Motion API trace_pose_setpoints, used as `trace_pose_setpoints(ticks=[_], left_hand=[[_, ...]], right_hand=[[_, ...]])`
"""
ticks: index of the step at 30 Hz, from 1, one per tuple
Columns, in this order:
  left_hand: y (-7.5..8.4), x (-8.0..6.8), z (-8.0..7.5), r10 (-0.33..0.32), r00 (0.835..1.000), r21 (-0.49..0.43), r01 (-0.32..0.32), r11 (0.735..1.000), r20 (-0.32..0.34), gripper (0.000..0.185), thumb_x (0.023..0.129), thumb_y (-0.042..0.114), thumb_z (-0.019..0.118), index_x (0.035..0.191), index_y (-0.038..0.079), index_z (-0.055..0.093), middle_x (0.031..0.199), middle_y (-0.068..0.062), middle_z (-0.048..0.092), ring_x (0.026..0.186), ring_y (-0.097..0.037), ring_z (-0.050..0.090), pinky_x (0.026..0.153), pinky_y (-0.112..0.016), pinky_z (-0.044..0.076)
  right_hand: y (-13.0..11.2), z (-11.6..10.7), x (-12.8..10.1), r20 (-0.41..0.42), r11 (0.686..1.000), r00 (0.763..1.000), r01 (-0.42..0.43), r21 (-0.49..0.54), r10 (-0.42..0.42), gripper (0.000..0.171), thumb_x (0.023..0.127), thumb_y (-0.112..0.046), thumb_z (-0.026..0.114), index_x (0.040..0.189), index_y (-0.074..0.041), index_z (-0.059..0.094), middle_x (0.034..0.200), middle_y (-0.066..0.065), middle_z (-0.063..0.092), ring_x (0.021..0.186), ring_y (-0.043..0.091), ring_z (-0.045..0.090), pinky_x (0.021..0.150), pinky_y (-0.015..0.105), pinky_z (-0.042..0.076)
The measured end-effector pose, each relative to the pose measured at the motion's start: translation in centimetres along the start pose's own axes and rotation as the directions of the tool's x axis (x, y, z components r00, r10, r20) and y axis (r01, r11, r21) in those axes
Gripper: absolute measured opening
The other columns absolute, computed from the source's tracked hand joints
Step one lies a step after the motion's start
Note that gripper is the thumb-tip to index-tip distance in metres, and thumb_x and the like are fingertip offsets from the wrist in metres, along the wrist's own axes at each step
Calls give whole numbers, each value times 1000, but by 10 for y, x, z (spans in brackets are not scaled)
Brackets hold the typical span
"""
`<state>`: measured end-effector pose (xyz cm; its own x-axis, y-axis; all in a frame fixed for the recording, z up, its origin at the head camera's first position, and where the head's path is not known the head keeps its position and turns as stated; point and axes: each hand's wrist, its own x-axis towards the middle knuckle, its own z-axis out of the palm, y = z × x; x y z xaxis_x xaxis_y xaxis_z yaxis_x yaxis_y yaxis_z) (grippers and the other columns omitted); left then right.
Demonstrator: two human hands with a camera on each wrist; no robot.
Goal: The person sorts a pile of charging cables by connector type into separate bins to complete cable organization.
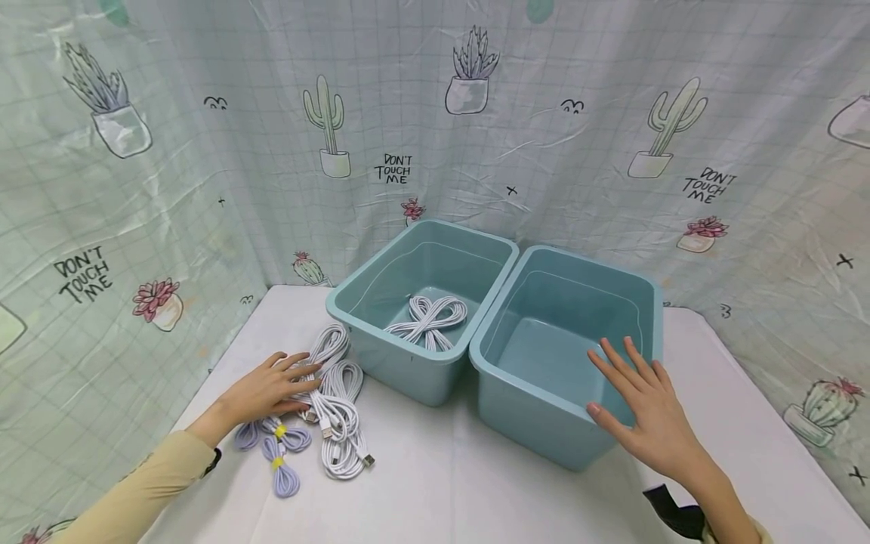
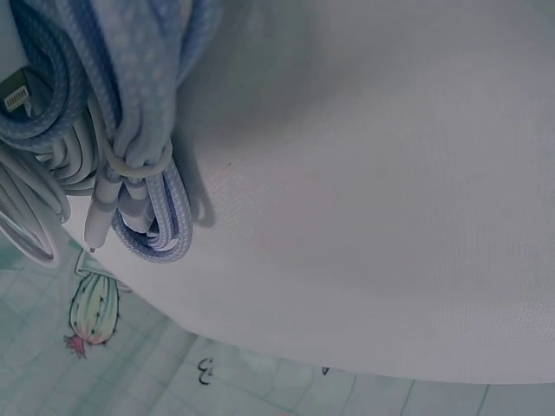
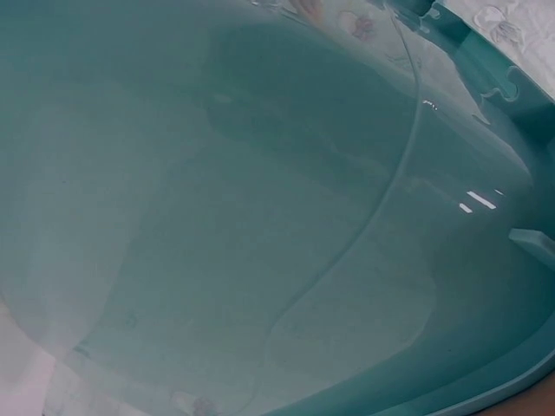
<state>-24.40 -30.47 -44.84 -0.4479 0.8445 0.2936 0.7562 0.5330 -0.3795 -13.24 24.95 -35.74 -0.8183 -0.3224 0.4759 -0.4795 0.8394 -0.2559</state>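
Observation:
My left hand (image 1: pixel 266 387) reaches over a pile of coiled white charging cables (image 1: pixel 345 378), its fingers spread and overlapping the bundles at the pile's left side. Below that hand lie several lavender cables (image 1: pixel 281 481), with yellow ties on some. A braided lavender-blue cable (image 2: pixel 143 69) shows close up in the left wrist view, beside white coils (image 2: pixel 26 208). My right hand (image 1: pixel 642 408), fingers spread, hovers over the near right rim of the right teal bin (image 1: pixel 537 389). Only smooth teal walls fill most of the right wrist view.
Close against the right bin stands a second teal bin (image 1: pixel 381 336), holding a coiled white cable (image 1: pixel 430 321). Both sit on a white table (image 1: pixel 435 491). A curtain (image 1: pixel 435 136) printed with cacti hangs behind and along both sides.

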Motion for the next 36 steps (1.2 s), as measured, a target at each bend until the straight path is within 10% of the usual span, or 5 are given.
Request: trace_pose_setpoints(ticks=[36], left_hand=[[-6,4,-23,2,998,66,2,998,-64,33,72,41,62,101,25,61,100,1,62,103,-25,53,84,-49,38]], right_hand=[[-2,-2,1,3,1000,1000,1,6,-1,67,79,-30,63,139,-25,31,149,-3,19,140,18,3,101,64,7]])
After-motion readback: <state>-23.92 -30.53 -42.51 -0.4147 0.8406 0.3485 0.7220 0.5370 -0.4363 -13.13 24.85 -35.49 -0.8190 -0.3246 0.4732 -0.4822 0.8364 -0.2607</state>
